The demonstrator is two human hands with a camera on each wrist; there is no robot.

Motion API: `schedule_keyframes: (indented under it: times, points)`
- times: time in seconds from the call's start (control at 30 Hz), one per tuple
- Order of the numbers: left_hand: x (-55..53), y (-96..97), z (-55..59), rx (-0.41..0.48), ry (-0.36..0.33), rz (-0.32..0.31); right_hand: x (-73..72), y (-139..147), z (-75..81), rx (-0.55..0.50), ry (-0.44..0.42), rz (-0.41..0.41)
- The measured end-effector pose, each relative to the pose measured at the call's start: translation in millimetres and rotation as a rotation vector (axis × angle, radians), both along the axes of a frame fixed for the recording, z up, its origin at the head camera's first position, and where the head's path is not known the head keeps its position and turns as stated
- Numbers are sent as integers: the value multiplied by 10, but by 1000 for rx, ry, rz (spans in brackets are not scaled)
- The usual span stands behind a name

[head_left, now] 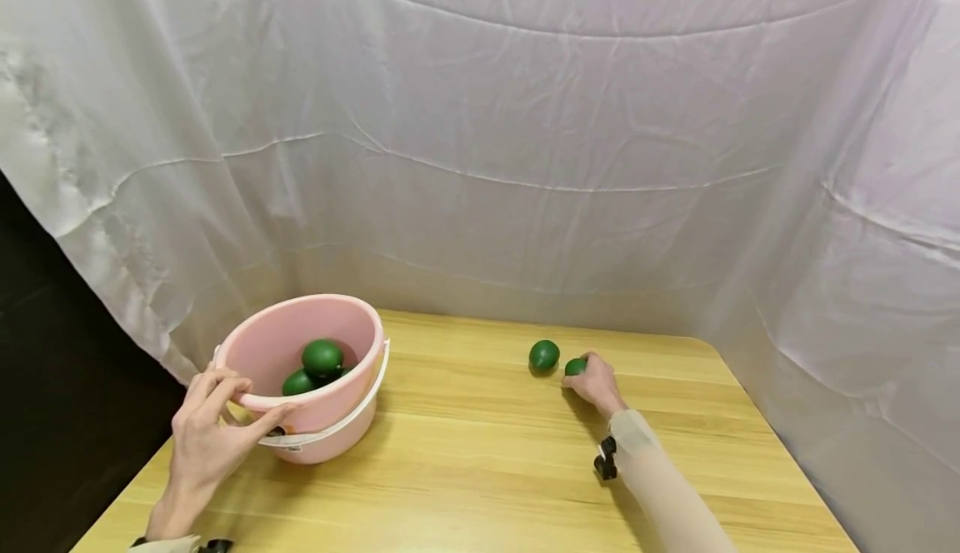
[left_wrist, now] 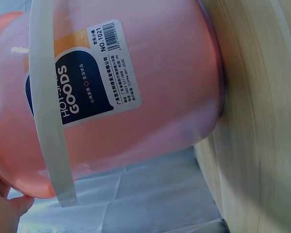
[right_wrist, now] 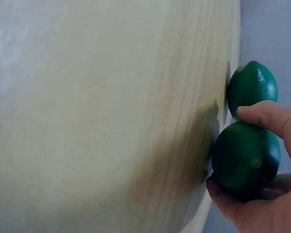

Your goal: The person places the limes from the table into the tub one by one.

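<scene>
At the right of the head view my right hand (head_left: pixel 596 382) grips a green lime (head_left: pixel 575 366) on the table, thumb on one side and fingers on the other. Just left of it and behind lies a second lime (head_left: pixel 543 356), untouched. On the left stands a pink bucket (head_left: pixel 341 445), whose near-left rim my left hand (head_left: pixel 202 432) holds, thumb outside and fingers over the edge. Inside the bucket are a lime (head_left: pixel 322 357), another lime (head_left: pixel 297 383) below it, and a sliver of more green. The right wrist view shows the gripped lime (right_wrist: pixel 245 158) closely.
The bucket's white handle (head_left: pixel 378 378) hangs down against its front. A label (left_wrist: pixel 82 73) is on the bucket's side. The wooden table (head_left: pixel 480 453) ends at the back against a pale curtain (head_left: pixel 525 228), and dark material (head_left: pixel 67 370) lies beyond its left edge.
</scene>
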State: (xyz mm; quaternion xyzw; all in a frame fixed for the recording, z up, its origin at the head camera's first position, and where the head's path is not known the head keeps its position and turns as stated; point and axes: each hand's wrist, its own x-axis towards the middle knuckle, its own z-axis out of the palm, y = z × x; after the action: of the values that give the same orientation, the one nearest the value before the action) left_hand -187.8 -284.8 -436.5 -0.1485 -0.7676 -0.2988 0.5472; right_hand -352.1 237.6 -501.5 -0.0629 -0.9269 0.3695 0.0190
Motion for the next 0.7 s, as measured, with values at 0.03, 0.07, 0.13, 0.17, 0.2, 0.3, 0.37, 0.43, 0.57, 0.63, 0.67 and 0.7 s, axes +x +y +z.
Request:
schedule_keyframes:
  times: [0.03, 0.07, 0.13, 0.17, 0.2, 0.3, 0.37, 0.43, 0.57, 0.63, 0.67, 0.7]
  points:
    - [1, -1, -3, -1, -1, -1, -3, 11, -6, 2, 11, -7]
    - [1, -2, -4, -2, -1, -3, -5, 20, -9, -2, 27, -11]
    - [-1, -6, -6, -2, -4, -2, -15, 35, -10, -15, 61, -19]
    - [-2, -8, -7, -3, -6, -1, -24, 41, -9, -25, 79, -20]
    - [-1, -9, -8, -2, -9, 1, -27, 44, -3, -34, 95, -21]
    - [-3, -12, -12, -3, -17, 5, -42, 47, 10, -60, 130, -22]
    - [-1, -12, -16, -3, -20, 4, -48, 45, 17, -68, 144, -31]
    - [0, -12, -18, -5, -17, 2, -50, 40, 20, -81, 151, -43]
    - [2, -10, -16, -9, -12, 5, -56, 19, 36, -104, 145, -67]
    - [2, -10, -13, -10, -15, 8, -58, 1, 53, -121, 143, -66]
    - [1, -11, -13, -9, -17, 9, -59, -6, 63, -131, 146, -59]
    - [-1, -12, -14, -8, -18, 11, -58, -15, 75, -140, 150, -50]
